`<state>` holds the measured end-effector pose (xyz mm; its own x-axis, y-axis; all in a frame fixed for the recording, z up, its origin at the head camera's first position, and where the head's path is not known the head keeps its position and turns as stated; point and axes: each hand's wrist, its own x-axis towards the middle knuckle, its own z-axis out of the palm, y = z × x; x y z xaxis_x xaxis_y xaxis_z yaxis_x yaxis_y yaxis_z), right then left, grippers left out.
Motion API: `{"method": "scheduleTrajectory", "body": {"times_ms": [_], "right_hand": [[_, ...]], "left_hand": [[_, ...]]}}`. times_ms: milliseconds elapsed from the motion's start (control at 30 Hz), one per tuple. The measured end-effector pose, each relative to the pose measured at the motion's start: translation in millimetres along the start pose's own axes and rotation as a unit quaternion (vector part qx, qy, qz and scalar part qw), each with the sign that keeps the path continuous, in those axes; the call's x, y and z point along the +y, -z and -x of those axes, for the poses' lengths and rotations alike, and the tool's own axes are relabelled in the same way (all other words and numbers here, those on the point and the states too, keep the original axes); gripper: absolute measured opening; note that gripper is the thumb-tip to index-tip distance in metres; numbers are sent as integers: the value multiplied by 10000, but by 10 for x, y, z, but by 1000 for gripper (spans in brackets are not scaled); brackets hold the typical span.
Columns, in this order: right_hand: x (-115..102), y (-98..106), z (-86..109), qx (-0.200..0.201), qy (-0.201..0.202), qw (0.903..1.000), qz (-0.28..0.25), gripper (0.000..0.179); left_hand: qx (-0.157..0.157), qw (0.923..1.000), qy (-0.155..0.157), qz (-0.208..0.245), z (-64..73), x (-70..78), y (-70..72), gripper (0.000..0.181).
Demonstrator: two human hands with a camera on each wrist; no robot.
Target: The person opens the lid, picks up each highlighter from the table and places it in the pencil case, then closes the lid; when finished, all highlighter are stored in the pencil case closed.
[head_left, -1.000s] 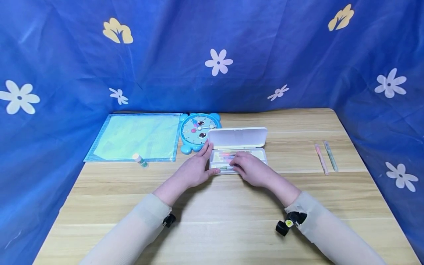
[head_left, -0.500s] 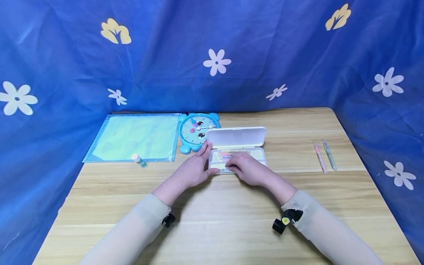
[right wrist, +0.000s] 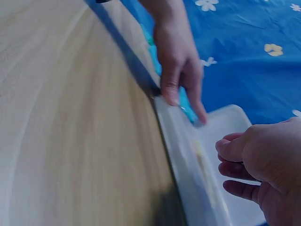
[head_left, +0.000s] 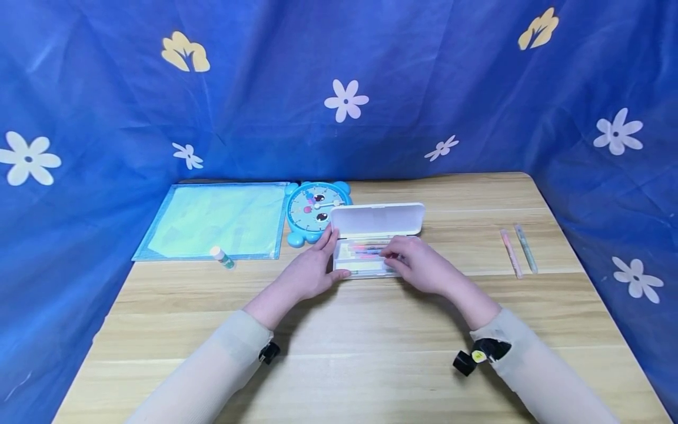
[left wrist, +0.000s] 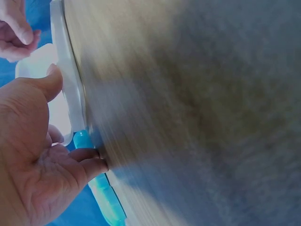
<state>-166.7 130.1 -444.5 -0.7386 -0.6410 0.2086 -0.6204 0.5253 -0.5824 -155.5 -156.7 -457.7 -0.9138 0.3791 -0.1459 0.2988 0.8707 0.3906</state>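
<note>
A white pencil case [head_left: 378,221] lies on the table with its lid raised. Several colourful pens [head_left: 365,249] are in its rear compartment, and part of a greenish pen [head_left: 361,272] shows along the front. My left hand [head_left: 309,274] holds the case's left end, thumb on the front rim and fingers at the back corner. Over the right part of the case is my right hand [head_left: 421,268], its fingers loosely curled; in the right wrist view no pen shows between the fingers [right wrist: 235,172]. That hand hides the case's front right corner.
Behind the case's left end is a blue toy clock [head_left: 318,206]. Farther left lies a blue mesh zip pouch [head_left: 212,218], with a glue stick [head_left: 222,257] at its front edge. A pink pen [head_left: 511,254] and a green pen [head_left: 526,248] lie on the right.
My right hand first moves slightly left along the front compartment, then right across the case, uncovering more of the pens. My left hand keeps its place on the case.
</note>
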Motion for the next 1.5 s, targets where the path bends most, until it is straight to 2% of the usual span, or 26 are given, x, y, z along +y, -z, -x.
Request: {"method": "scheduleTrajectory", "body": {"times_ms": [267, 400, 600, 800, 1100, 1233, 1500], "right_hand": [[191, 356, 319, 547, -323, 9979, -142, 17], [304, 532, 496, 822, -554, 9951, -41, 18], [527, 729, 775, 1319, -808, 9873, 354, 17], [756, 862, 1037, 1762, -1129, 9766, 488, 13], [1035, 980, 1301, 1802, -1944, 9630, 479, 19], [1132, 995, 1379, 1735, -2259, 9554, 777, 23], [1237, 931, 1423, 1596, -2589, 9444, 1250, 16]], "left_hand": [[-8, 10000, 2, 22, -5, -8, -8, 106], [-15, 10000, -1, 39, -5, 0, -2, 106], [-32, 10000, 12, 24, -10, 12, -4, 106], [-12, 10000, -51, 18, -17, 8, -16, 106], [-17, 10000, -29, 28, -18, 10, 9, 106], [-33, 10000, -8, 22, -17, 7, 11, 106], [15, 10000, -45, 9, -15, 0, 0, 106]]}}
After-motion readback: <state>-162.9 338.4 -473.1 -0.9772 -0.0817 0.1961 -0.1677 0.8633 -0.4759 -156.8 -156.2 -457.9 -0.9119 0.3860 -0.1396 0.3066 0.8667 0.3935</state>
